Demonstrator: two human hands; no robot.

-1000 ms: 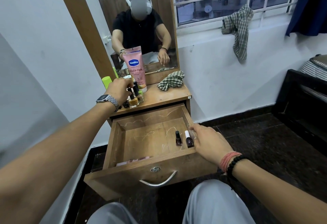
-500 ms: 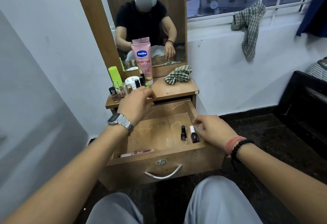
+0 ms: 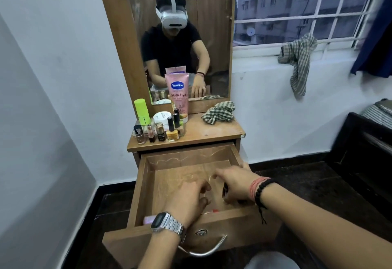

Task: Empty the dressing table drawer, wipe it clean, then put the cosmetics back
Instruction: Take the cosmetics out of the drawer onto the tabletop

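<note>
Wooden and pulled fully out, the drawer (image 3: pixel 146 186) is the landmark for everything else. Its scuffed floor is mostly bare. Over the near half of it hovers the left hand (image 3: pixel 186 202), a metal watch (image 3: pixel 167 224) on its wrist, fingers loosely curled with thumb and forefinger a little apart; whether they touch anything beneath cannot be told. Against the drawer's right wall the right hand (image 3: pixel 235 186) reaches in, forefinger extended and the rest bent down round a dark nail polish bottle (image 3: pixel 224 191), of which only a sliver shows under the palm. Just inside the drawer's front wall, a pink flat item (image 3: pixel 149 219) peeks out beside the watch, and a small red-and-white scrap (image 3: pixel 212 211) lies near the left thumb; what either is cannot be made out.

Behind and above the drawer, the table top (image 3: pixel 212 135) carries the removed cosmetics at its left end: a lime-green bottle (image 3: pixel 141 111), a white jar (image 3: pixel 163 117), a pink Vaseline tube (image 3: pixel 177 94) standing against the mirror (image 3: pixel 212 35), a yellow nail polish (image 3: pixel 172 133) and several smaller bottles (image 3: pixel 148 134) in a tight row. Right of these lies a crumpled checked cloth (image 3: pixel 219 112). Another checked cloth (image 3: pixel 298 62) hangs from the window sill further right of the drawer.
</note>
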